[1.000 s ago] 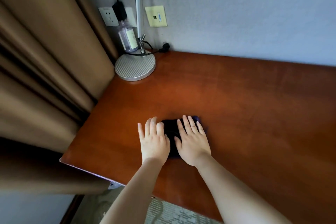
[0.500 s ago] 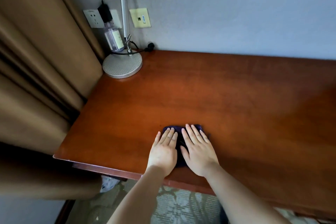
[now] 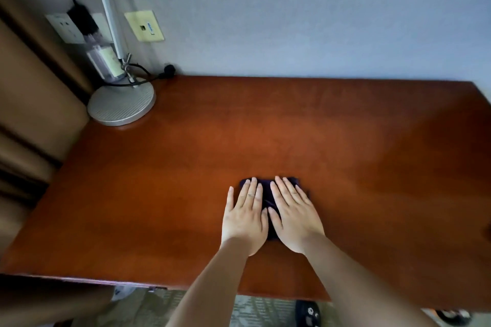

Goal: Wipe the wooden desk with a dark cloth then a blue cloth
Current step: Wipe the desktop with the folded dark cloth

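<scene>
Wooden desk [image 3: 186, 180] against grey wall, lamp base [image 3: 121, 105] at its far left corner, blurred clear bottle [image 3: 102, 61] behind base, contents unreadable. Dark cloth [image 3: 266, 195] well right of base, mostly hidden under left hand [image 3: 245, 216] and right hand [image 3: 295, 216], fingers straight, pressing flat

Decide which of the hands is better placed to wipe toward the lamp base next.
Probably left. The left hand lies flat on the dark cloth on the side nearer the lamp base; the right hand would have to cross over it.
</scene>
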`<move>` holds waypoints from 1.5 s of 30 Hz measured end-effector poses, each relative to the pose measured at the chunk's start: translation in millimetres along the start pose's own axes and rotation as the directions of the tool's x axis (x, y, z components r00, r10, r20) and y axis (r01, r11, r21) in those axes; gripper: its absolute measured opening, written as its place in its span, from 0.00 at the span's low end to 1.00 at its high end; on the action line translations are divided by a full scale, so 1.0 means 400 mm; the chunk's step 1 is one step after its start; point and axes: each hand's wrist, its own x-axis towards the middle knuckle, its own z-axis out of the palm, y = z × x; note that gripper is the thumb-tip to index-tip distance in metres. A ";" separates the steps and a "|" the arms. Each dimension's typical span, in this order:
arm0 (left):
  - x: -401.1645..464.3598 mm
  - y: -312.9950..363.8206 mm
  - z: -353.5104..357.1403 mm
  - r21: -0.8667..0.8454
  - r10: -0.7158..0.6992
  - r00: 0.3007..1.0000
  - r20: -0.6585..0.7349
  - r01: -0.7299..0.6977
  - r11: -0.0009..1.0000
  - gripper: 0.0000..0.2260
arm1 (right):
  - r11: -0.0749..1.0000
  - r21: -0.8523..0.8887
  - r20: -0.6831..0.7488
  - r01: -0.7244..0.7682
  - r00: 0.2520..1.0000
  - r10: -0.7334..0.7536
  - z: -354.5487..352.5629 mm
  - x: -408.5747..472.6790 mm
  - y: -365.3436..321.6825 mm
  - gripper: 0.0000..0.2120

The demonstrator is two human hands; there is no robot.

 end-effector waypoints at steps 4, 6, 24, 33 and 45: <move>0.104 0.029 -0.004 0.020 -0.038 0.999 -0.022 0.038 0.999 0.36 | 0.999 -0.024 -0.008 0.046 0.999 -0.046 -0.010 0.091 0.077 0.32; 0.160 0.037 -0.015 0.032 -0.058 0.998 -0.023 0.058 0.998 0.36 | 0.996 -0.032 -0.009 0.083 0.996 -0.084 -0.015 0.145 0.110 0.31; 0.390 0.049 -0.073 0.086 -0.172 0.985 -0.021 0.173 0.981 0.25 | 0.975 -0.014 -0.002 0.220 0.976 -0.220 -0.062 0.383 0.237 0.33; 0.147 0.114 -0.022 0.068 -0.091 0.996 0.024 0.089 0.994 0.26 | 0.974 0.029 0.049 0.226 0.973 -0.227 -0.043 0.111 0.212 0.36; 0.329 0.062 -0.058 0.063 -0.130 0.991 -0.019 0.131 0.989 0.26 | 0.974 -0.020 0.021 0.227 0.974 -0.226 -0.049 0.307 0.260 0.27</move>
